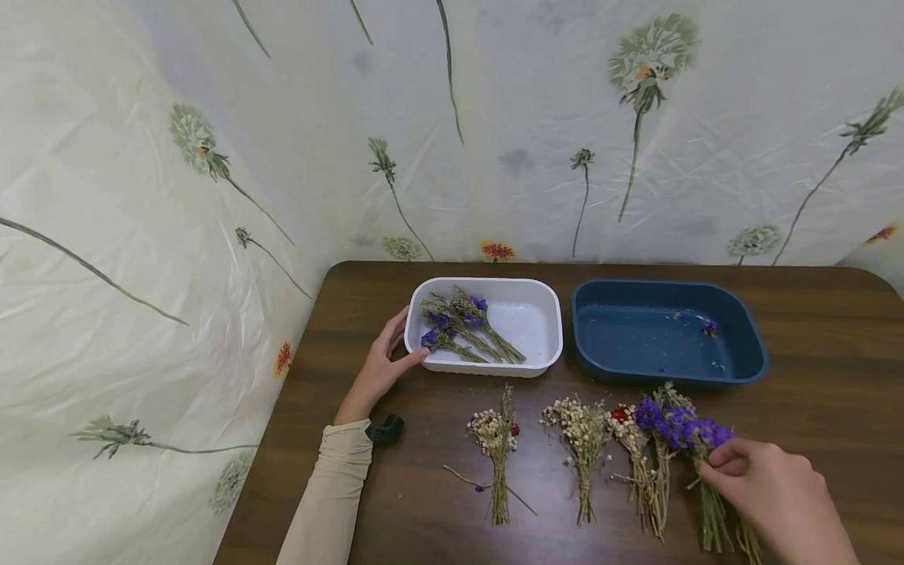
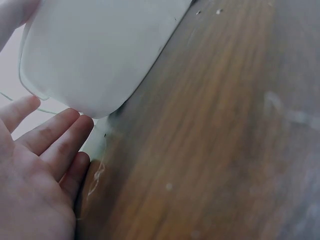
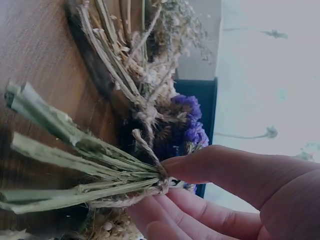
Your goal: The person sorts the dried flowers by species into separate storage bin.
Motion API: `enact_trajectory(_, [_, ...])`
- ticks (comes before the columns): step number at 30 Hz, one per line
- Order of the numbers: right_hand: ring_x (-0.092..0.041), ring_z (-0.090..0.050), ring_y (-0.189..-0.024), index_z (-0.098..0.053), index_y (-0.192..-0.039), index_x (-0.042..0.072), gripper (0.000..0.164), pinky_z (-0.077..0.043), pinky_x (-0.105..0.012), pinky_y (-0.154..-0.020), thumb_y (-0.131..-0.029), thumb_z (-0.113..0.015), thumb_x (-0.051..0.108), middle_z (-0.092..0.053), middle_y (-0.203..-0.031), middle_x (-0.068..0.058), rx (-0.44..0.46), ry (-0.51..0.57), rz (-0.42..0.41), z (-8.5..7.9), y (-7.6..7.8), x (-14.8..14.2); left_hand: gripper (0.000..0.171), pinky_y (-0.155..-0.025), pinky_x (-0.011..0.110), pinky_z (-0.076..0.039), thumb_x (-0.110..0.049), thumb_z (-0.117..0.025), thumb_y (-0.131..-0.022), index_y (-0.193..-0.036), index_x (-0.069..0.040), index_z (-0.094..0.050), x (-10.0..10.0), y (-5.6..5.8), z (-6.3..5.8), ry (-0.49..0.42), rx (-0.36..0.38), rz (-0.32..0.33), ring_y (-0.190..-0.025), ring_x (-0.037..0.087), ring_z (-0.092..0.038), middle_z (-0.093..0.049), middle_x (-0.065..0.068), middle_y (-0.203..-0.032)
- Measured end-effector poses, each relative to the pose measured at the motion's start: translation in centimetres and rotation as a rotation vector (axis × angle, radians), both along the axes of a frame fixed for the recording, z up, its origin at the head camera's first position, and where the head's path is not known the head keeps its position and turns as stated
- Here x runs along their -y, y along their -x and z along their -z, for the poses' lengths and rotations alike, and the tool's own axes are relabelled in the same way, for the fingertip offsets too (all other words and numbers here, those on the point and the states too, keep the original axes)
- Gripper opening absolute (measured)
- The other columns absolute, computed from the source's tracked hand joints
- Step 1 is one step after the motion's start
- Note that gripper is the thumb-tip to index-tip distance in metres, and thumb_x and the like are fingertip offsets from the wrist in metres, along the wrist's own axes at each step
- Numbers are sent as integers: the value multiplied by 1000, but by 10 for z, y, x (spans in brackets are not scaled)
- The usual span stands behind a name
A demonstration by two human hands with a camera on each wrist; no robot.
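Observation:
My right hand (image 1: 777, 486) pinches a bunch of purple dried flowers (image 1: 692, 430) at its stems, thumb and fingers at the twine tie. Its green stems (image 3: 100, 165) fan out toward the table in the right wrist view. My left hand (image 1: 384, 365) touches the left end of a white plastic tub (image 1: 544, 365), thumb by the front rim and fingers along the outer side. In the left wrist view these fingers (image 2: 65, 142) are nearly straight against the wall. Inside the tub lie several purple dried flower sprigs (image 1: 469, 326).
A dark blue tub (image 1: 671, 373) with a few fallen petals stands right of the white one. Along the front lie small dried bouquets: a cream one (image 1: 499, 451), a fuller one (image 1: 582, 439), and others near my right hand. A loose stem (image 1: 462, 476) crosses the leftmost. Patterned sheeting (image 1: 523, 196) hangs behind.

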State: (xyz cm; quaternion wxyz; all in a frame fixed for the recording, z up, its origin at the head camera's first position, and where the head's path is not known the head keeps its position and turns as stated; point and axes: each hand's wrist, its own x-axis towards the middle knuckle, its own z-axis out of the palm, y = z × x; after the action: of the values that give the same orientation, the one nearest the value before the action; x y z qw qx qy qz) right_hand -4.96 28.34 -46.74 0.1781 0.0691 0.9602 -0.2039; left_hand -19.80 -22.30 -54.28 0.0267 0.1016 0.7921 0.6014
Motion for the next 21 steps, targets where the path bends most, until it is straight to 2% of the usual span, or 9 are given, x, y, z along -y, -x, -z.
enact_trajectory(7, [-26, -73, -80, -74, -99, 8, 43, -51, -51, -71, -93, -71, 50, -79, -89, -4, 47, 34, 47, -6, 0, -4, 81, -128, 51, -29, -21, -77, -95, -162, -30, -33, 0, 0, -1, 2, -1, -3, -153, 25, -38, -39, 3, -166])
enact_trajectory(15, [-19, -76, -77, -75, -100, 9, 43, -49, -53, -74, -95, -70, 51, -80, -89, -3, -64, 62, 54, -15, -1, -2, 81, -127, 52, -29, -21, -77, -95, -162, -32, -33, 0, -1, -1, -1, 3, -4, -153, 26, -38, -40, 3, -165])
enact_trajectory(21, [-15, -75, -75, -76, -102, 7, 44, -49, -56, -79, -95, -71, 50, -80, -89, -4, -88, 86, 60, -20, 0, -1, 82, -128, 52, -29, -19, -77, -95, -162, -30, -32, -1, -1, -2, -7, 6, -1, -153, 27, -38, -39, 4, -166])
